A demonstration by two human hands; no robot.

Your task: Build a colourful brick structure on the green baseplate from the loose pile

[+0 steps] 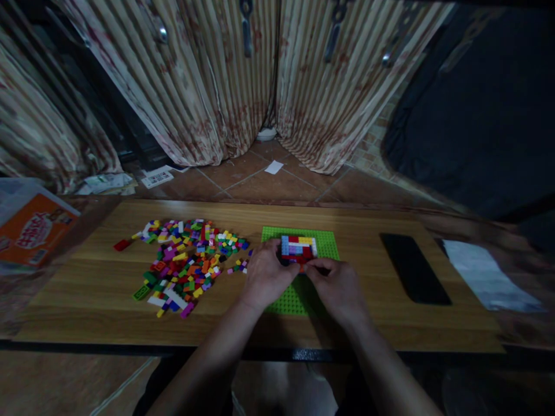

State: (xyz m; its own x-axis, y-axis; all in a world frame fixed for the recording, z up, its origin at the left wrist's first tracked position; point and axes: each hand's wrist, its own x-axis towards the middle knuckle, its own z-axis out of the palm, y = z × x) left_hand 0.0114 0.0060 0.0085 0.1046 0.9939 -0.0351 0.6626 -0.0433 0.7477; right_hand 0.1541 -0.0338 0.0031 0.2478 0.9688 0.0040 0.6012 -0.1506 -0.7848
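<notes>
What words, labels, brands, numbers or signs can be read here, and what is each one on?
None can be read with certainty.
Orange label on the clear box at left: large white characters, too blurred to quote.
Pale patch low on that label: too small to read.
White sheet on the floor: dark, code-like marks, illegible.
</notes>
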